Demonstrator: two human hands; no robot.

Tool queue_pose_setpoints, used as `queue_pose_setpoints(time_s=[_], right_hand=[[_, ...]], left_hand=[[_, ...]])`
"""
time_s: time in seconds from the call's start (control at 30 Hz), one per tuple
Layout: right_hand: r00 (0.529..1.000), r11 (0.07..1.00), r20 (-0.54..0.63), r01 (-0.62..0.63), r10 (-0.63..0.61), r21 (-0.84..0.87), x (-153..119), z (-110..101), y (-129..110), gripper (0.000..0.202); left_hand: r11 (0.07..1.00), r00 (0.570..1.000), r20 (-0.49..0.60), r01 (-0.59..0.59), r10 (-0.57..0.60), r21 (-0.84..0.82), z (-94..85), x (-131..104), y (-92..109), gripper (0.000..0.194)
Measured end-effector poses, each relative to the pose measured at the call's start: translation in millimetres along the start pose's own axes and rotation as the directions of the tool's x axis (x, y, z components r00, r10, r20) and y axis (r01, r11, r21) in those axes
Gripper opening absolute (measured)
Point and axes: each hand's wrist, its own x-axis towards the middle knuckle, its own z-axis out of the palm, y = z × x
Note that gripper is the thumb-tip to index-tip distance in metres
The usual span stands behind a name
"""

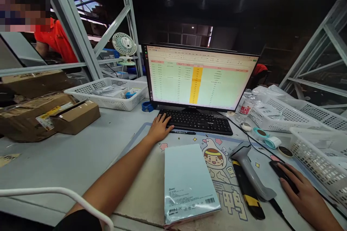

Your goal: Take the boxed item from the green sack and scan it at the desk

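The left hand (pixel 159 129) lies on the left end of the black keyboard (pixel 197 121), its grip spread wide and holding nothing. The right hand (pixel 302 189) curls over the black mouse (pixel 283 175) with a loose grip. The keyboard sits by the screen (pixel 173 83) on the table (pixel 108 126). A gray barcode scanner (pixel 251 171) lies between the light blue box (pixel 188 173) and the mouse.

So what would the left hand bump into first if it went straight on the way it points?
Past the keyboard it touches, the left hand would probably meet the lower left of the monitor; depth is unclear.
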Motion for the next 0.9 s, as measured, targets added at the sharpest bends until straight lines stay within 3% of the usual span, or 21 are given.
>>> queue_pose_setpoints(time_s=[0.23, 0.5, 0.57, 0.67, 0.77, 0.9], right_hand=[[0.998, 0.997, -0.005, 0.067, -0.067, 0.043, 7, -4, -1, 0.057], [0.998, 0.997, 0.004, 0.063, -0.063, 0.042, 5, 0, 8, 0.058], [0.999, 0.999, 0.029, 0.022, -0.023, 0.027, 4, 0, 9, 0.060], [0.999, 0.999, 0.025, -0.037, 0.037, -0.002, 6, -2, 4, 0.067], [0.997, 0.997, 0.005, -0.079, 0.079, -0.016, 9, -7, -9, 0.075], [0.995, 0.995, 0.011, -0.099, 0.099, 0.012, 16, -15, -28, 0.078]], left_hand=[[0.999, 0.999, 0.032, -0.004, 0.005, -0.049, -3.8, -5, 7, 0.079], [0.997, 0.999, 0.023, -0.029, 0.031, -0.070, -2.7, -9, 8, 0.089], [0.997, 0.999, 0.016, -0.035, 0.036, -0.075, -8.1, -9, 10, 0.087], [0.992, 0.996, -0.078, -0.057, 0.049, -0.109, -24.7, -9, 15, 0.079], [0.968, 0.981, -0.154, -0.148, 0.118, -0.201, -42.2, -13, 19, 0.072], [0.941, 0.967, -0.139, -0.242, 0.214, -0.236, -42.9, -26, 14, 0.066]])
